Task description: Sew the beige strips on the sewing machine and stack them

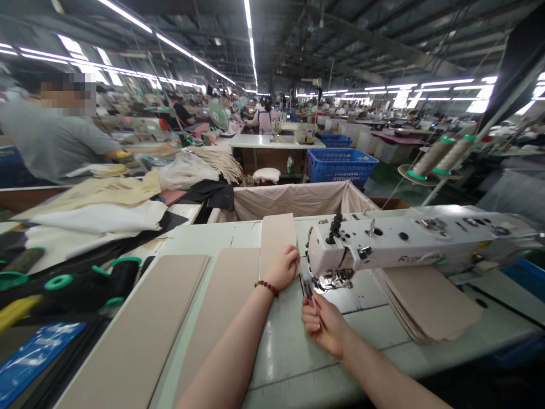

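Beige, smooth and stiff-looking, the narrow panel (279, 230) under the left hand (284, 268) lies flat on the pale green table (283, 355), just left of the sewing machine (366, 241). That hand's fingers bend in at the panel's right edge; whether they pinch the edge or only press there, I cannot tell. The right hand (323, 324) is closed around a small tool (313, 301) with a pinkish handle, its tip near the other hand and just beside the presser foot (334, 281). As for progress, the work seems partway through: a long panel pile (147, 312) lies at the far left, a wide panel (225, 295) sits between it and the left forearm, and a stack of panels (432, 301) rests to the right, partly behind the machine head. Which of these are finished and which are left cannot be told, since no seam shows clearly on any. The piece in hand, at least, appears not yet done with, as both hands are busy beside it.
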The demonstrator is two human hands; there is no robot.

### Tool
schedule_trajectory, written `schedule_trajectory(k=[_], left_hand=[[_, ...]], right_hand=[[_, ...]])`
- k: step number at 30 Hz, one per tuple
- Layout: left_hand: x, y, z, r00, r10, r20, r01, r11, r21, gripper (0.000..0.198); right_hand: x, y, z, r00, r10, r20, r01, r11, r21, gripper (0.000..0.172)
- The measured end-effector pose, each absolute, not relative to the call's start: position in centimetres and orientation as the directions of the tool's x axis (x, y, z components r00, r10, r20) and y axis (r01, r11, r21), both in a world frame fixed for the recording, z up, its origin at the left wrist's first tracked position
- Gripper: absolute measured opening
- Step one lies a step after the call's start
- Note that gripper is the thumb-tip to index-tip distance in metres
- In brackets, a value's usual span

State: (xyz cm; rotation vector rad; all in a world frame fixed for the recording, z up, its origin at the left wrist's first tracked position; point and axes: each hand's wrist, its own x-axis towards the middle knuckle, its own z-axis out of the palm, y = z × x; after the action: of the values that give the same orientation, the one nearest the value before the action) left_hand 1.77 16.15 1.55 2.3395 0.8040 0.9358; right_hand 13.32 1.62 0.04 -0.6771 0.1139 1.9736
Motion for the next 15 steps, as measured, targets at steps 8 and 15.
schedule_trajectory(k=[8,15], left_hand=[[-4.6,14.9,11.0,0.342,0.847,0.408,0.326,-0.514,0.794,0.014],[-13.0,3.2,20.8,0.506,0.848,-0.158,0.146,0.096,0.985,0.021]], right_hand=[[13.5,-4.9,2.5,-0.036,0.986,-0.164,0.017,-0.163,-0.986,0.017],[15.2,-4.6,9.4,-0.159,0.921,0.355,0.301,0.387,-0.872,0.057]])
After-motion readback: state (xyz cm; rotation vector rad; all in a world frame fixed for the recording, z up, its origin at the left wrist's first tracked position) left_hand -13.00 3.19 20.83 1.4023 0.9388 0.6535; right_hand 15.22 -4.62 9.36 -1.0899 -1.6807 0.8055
